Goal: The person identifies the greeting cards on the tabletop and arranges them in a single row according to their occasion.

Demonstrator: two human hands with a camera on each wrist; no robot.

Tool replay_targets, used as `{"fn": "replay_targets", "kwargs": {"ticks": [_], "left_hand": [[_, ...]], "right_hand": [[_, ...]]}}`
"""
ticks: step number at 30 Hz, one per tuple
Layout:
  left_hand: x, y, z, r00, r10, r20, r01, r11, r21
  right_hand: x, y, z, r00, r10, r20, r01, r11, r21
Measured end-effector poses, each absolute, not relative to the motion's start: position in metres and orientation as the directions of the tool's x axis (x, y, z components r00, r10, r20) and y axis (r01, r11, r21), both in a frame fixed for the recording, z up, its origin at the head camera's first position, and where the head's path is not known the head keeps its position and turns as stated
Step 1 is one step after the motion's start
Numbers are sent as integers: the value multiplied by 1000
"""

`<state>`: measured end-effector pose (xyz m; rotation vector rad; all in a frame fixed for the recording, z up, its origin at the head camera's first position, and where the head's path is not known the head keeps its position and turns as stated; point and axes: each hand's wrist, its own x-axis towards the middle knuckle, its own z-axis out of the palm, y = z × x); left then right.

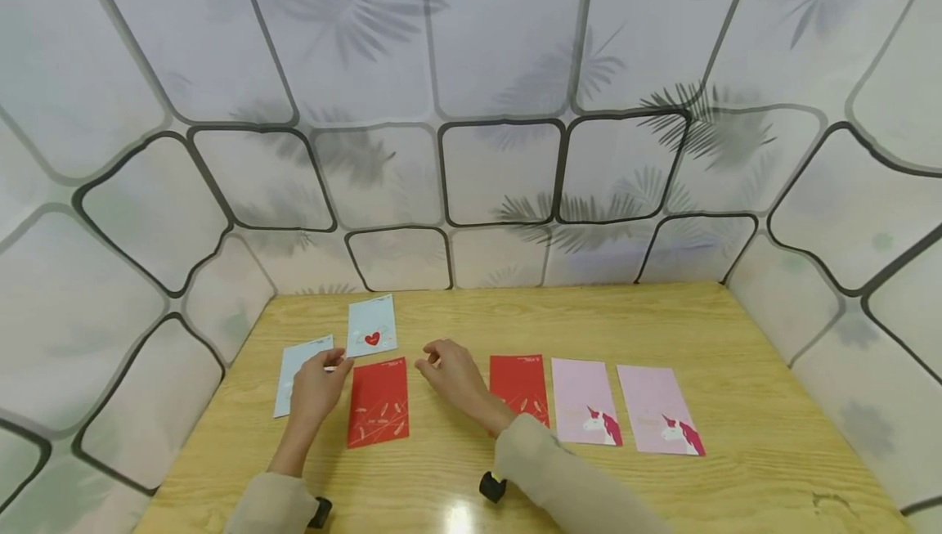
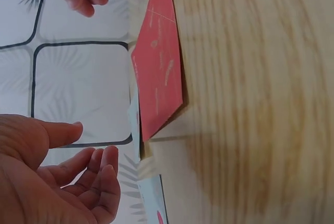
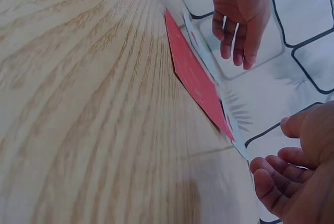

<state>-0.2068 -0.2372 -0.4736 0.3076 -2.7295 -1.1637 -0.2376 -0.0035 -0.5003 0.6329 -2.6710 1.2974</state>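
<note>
My left hand [image 1: 316, 387] hovers by a light blue card [image 1: 289, 366] at the left, covering part of it; the fingers are loosely bent and hold nothing. My right hand [image 1: 455, 377] is in the air with relaxed fingers and nothing in them. A red card [image 1: 379, 407] lies flat on the table between the hands. Just behind it is another light blue card [image 1: 371, 325] with a red heart. The right wrist partly hides a second red card [image 1: 519, 383]. In the left wrist view, the red card [image 2: 159, 62] lies beyond the left hand's fingertips [image 2: 109, 156].
To the right lie two pink cards, the nearer pink card [image 1: 581, 395] and the outer pink card [image 1: 655, 407], each with a unicorn. The wooden table [image 1: 765, 468] ends at a patterned wall covering [image 1: 500, 174] behind and at both sides.
</note>
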Motion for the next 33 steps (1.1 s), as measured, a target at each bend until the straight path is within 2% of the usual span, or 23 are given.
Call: {"fn": "replay_targets", "kwargs": {"ticks": [20, 33], "left_hand": [[-226, -238, -493, -965, -257, -47, -221, 707, 672], [-236, -236, -496, -977, -210, -47, -192, 750, 633]], "right_hand": [[-258, -44, -515, -957, -282, 67, -256, 712, -654], [-260, -55, -517, -951, -308, 32, -270, 775, -572]]}}
